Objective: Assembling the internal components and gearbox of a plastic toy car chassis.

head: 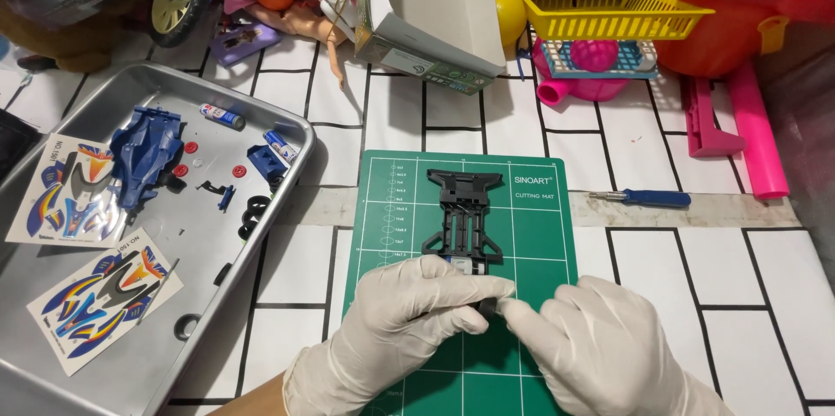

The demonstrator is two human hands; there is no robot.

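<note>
You've got two colourful sticker sheets (65, 190) (104, 299) at 9 o'clock, three small red plastic discs (190, 147) (180, 170) (238, 171) in the tray, two batteries (222, 116) (280, 146), one blue-handled screwdriver (641, 199) at 3 o'clock.

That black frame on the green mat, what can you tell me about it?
The black toy car chassis looks like moulded plastic, an open ladder-like frame with a wider bumper bar at its far end. It lies flat, lengthwise on the green cutting mat. Its near end is covered by the gloved left hand and right hand, whose fingertips pinch a small dark part there; a bit of metal shows beside them.
</note>
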